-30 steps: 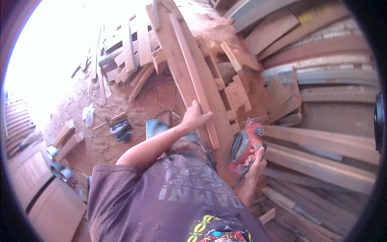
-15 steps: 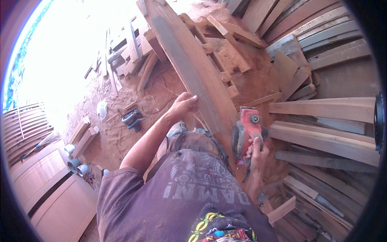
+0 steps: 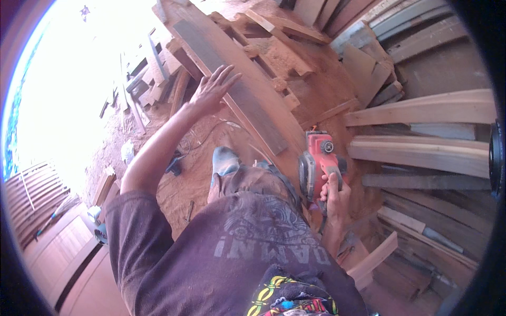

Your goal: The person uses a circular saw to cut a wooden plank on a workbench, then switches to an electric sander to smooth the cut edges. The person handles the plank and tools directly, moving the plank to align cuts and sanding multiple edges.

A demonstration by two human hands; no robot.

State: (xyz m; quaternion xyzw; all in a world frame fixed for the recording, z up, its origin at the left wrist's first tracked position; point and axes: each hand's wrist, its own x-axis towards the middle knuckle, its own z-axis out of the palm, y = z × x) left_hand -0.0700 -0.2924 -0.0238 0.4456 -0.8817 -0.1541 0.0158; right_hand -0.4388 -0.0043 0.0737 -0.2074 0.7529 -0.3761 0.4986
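Observation:
My right hand (image 3: 337, 200) is wrapped around the rear handle of a red and black electric planer (image 3: 319, 152), a round dial on its upper side. The tool is beside the near end of a wide reddish-brown plank (image 3: 263, 87). On that plank lies a narrower, darker board (image 3: 232, 89) running away from me. My left hand (image 3: 212, 92) is open, fingers spread, at the left edge of the dark board; whether it touches the wood I cannot tell.
Sawdust covers the ground (image 3: 195, 158). Rough blocks and offcuts (image 3: 284, 55) lie beyond the plank. Stacked timber (image 3: 421, 152) fills the right side, and panelled doors (image 3: 68, 242) lie at lower left. A dark power tool (image 3: 174, 164) sits partly behind my left arm.
My left hand has left the dark board's near left edge and moved farther up along it, its fingers spreading. The right hand still grips the planer. The view has shifted slightly.

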